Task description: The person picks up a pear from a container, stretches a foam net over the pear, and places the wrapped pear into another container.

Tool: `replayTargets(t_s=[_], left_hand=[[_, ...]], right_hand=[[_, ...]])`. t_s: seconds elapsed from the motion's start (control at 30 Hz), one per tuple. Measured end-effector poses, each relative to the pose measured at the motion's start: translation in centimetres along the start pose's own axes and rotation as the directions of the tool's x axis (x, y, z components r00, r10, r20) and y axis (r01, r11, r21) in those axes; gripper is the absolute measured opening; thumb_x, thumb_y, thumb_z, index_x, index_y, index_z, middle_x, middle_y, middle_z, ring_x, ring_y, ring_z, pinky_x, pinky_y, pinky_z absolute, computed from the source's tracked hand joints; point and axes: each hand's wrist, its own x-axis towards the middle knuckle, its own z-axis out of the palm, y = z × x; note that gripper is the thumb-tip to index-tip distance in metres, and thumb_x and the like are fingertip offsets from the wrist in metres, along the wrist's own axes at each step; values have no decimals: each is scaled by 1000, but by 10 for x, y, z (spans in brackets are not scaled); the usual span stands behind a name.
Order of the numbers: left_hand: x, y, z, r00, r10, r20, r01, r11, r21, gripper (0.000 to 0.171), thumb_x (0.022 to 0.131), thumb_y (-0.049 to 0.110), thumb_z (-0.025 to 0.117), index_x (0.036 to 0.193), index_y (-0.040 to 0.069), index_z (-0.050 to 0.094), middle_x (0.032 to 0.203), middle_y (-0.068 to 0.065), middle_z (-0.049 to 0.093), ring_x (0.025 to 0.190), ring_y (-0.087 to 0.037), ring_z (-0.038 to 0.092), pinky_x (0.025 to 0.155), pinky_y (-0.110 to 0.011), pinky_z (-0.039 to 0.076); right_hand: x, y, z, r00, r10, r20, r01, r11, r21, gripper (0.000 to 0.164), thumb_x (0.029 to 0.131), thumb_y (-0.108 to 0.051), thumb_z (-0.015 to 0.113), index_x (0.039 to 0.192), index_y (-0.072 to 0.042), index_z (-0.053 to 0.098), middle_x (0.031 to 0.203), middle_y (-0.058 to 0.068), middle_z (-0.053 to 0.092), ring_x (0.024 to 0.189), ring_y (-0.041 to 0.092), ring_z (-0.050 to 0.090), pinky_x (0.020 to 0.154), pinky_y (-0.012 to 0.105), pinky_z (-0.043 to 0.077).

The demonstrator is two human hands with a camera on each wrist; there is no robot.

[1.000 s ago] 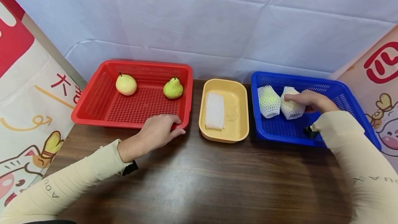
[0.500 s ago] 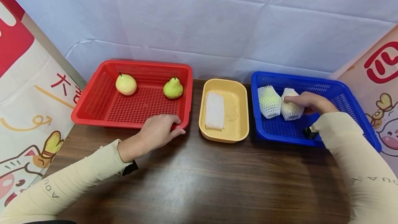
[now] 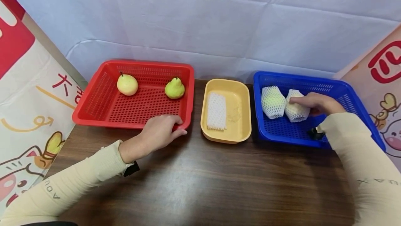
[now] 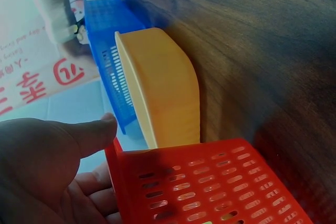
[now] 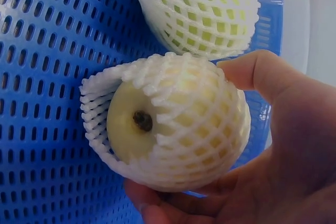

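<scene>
My right hand (image 3: 322, 103) grips a pale pear in a white foam net (image 5: 199, 124) inside the blue basket (image 3: 282, 136). The thumb lies on one side of the net and the fingers curl round the other; the pear's dark blossom end shows through the net's opening. Just to its left sits a greener netted pear (image 3: 273, 102). My left hand (image 3: 159, 133) holds the near right corner of the red basket (image 3: 106, 123), its thumb on the rim and its fingers on the inner side in the left wrist view. Inside that basket lie a yellow pear (image 3: 127, 85) and a green pear (image 3: 174, 88).
Between the baskets stands a yellow tray (image 3: 238, 128) with a flat white foam net (image 3: 216, 111) in it. All three containers rest on a dark wooden table (image 3: 200, 180), with a pale cloth wall (image 3: 200, 24) behind and printed panels at both sides.
The right hand and its netted pear have shifted slightly to the right within the blue basket. The left hand stays on the red basket's corner.
</scene>
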Motion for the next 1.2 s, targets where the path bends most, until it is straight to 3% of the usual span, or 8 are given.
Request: replayTargets(t_s=[0.27,0.7,0.9,1.03,1.2], left_hand=[[0,2,-1,1000,-4,6,4,1000,8,31,92,38,77,107,12,75,101,-5,75,89,-22,71,66,-43,56],[0,1,0,1000,-1,2,1,1000,2,29,92,38,77,106,13,75,100,-4,75,89,-21,71,66,-43,55],[0,1,-1,1000,-3,-1,3,1000,1,30,92,39,76,107,13,75,99,-3,75,88,-21,71,66,-42,55],[0,1,-1,1000,-1,-3,1,1000,5,30,91,39,77,106,13,75,100,-3,75,89,-22,71,66,-43,55],[0,1,0,1000,-2,-1,2,1000,7,30,91,39,77,106,13,75,100,-4,75,90,-23,71,66,-44,56]], right_hand=[[-5,4,-5,1000,-1,-20,0,999,-42,79,100,-55,49,122,21,44,95,16,58,80,20,62,78,40,57],[1,4,1,998,14,-55,-15,1000,-24,67,97,-55,56,104,12,53,76,4,58,66,15,59,67,35,55],[0,4,1,998,7,-55,-10,999,-44,73,96,-58,58,108,13,52,81,9,62,69,20,61,66,37,56],[0,4,0,999,3,-49,-7,996,-84,72,95,-60,58,103,12,56,78,11,63,68,21,61,65,38,55],[-2,3,-1,999,-15,-41,10,992,-126,80,95,-62,56,112,16,52,89,18,62,82,30,65,75,46,58]])
